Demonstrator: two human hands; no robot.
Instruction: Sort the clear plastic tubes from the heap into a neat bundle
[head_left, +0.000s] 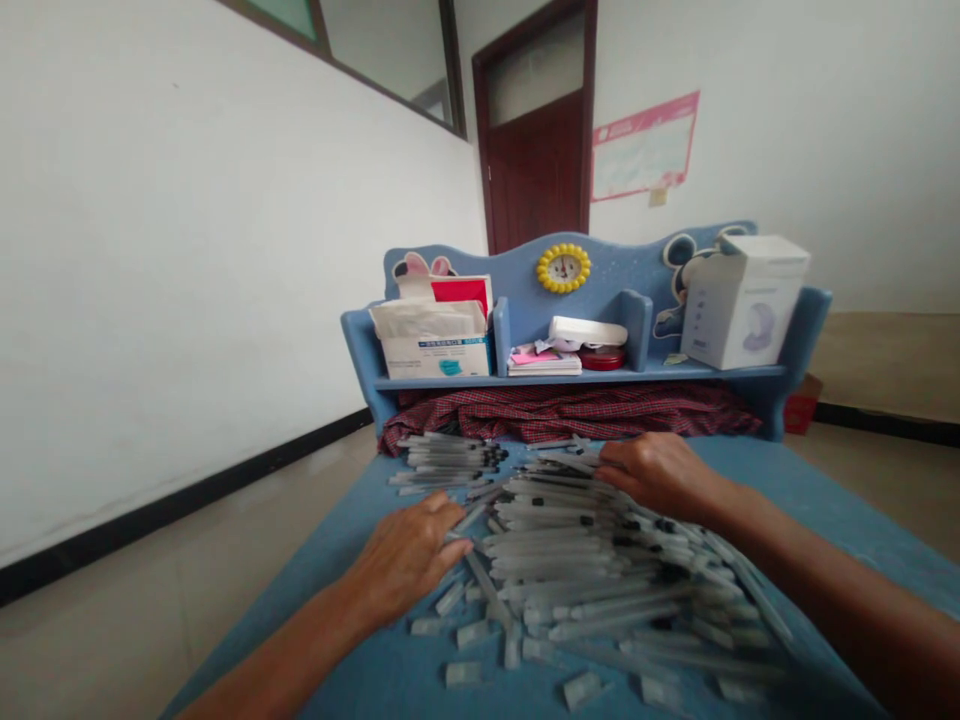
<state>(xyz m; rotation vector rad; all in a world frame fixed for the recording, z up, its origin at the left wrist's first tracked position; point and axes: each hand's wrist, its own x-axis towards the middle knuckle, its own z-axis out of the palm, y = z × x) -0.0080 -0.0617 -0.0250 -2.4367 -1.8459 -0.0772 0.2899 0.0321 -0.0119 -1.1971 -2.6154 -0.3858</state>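
Observation:
A big pile of translucent whitish pens [555, 550], some with black ends, is spread over the blue tabletop. My left hand [412, 555] is at the pile's left side, its thumb and fingers closed around what looks like one pen [472, 518]. At the far right of the pile, my right hand [660, 475] has its fingers closed on the end of another pen [574, 462]. Loose clear caps [465, 673] lie scattered along the near side. A separate bundle of pens [450, 458] with black ends rests at the back left.
Behind the pens, a dark red checked cloth [570, 412] lies under a blue shelf [645, 375]. On that shelf are a mask box [442, 350], papers [544, 365], a white case [589, 332], a red round tin [602, 358] and a white carton [742, 300].

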